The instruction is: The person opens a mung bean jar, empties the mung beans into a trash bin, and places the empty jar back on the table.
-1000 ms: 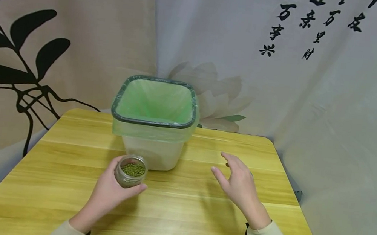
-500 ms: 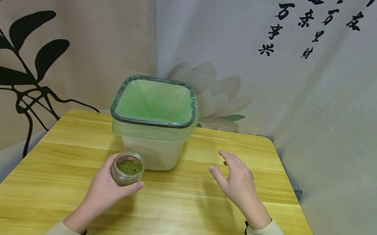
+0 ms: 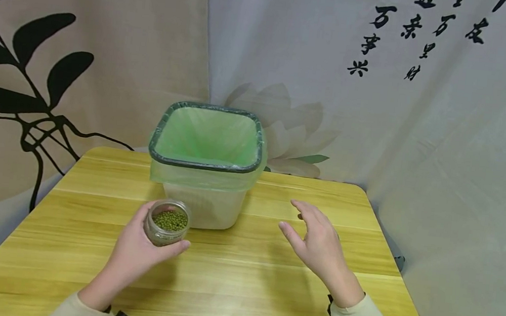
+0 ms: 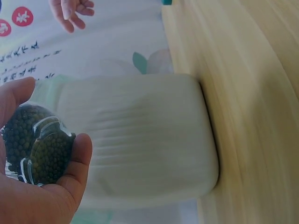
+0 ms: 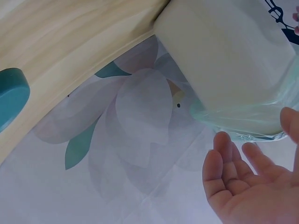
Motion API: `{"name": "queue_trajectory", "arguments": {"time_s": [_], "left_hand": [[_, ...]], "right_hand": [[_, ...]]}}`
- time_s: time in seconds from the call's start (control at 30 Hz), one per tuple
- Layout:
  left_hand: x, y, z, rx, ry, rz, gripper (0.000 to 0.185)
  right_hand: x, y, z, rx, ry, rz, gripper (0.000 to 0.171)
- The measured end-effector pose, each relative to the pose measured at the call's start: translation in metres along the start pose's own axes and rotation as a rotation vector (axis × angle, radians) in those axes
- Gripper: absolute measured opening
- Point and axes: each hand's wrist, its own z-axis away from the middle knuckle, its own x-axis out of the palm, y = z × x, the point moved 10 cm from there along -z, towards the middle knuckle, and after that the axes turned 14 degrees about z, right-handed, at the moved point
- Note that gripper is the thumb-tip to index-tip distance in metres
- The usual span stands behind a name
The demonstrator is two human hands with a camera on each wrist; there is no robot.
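Note:
My left hand [image 3: 137,243] grips a clear glass jar [image 3: 159,236] of small green mung beans [image 3: 170,220], fingers behind it and thumb along the near side. The jar has no lid and tilts slightly, in front of the bin's left side. Through the glass, the beans also show in the left wrist view, with the left thumb and fingers around the jar. My right hand [image 3: 321,246] hovers over the right half of the table, fingers loosely bent, thumb apart. In the right wrist view that hand [image 5: 254,186] holds nothing.
A pale bin [image 3: 204,207] with a green liner bag [image 3: 205,179] and dark rim stands at the back of the wooden table [image 3: 222,287]. Printed cloth [image 3: 292,39] hangs behind. A teal rounded object [image 5: 11,95] shows at the right wrist view's left edge.
My left hand has shifted left and slightly away from me with the jar. My right hand has drifted slightly left and away. The bin stays put.

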Motion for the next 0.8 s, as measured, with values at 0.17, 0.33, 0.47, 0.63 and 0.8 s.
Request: {"name": "queue_trajectory", "arguments": {"time_s": [0.17,0.33,0.47,0.63,0.8], "left_hand": [[-0.005,0.004,-0.002,0.017,-0.003,-0.003,0.096],[-0.012,0.01,-0.005,0.046,0.002,-0.016,0.093],[-0.018,0.013,-0.007,0.058,0.018,-0.03,0.094],[-0.024,0.016,-0.01,0.052,0.029,-0.036,0.099],[-0.03,0.021,-0.012,0.061,0.032,-0.042,0.099]], "right_hand": [[-0.003,-0.004,-0.003,-0.005,0.003,-0.006,0.06],[-0.006,-0.009,-0.008,-0.015,0.011,-0.011,0.06],[-0.008,-0.012,-0.012,-0.021,0.019,-0.018,0.06],[-0.009,-0.017,-0.018,-0.028,0.021,-0.027,0.06],[-0.011,-0.023,-0.024,-0.047,0.032,-0.039,0.059]]}}
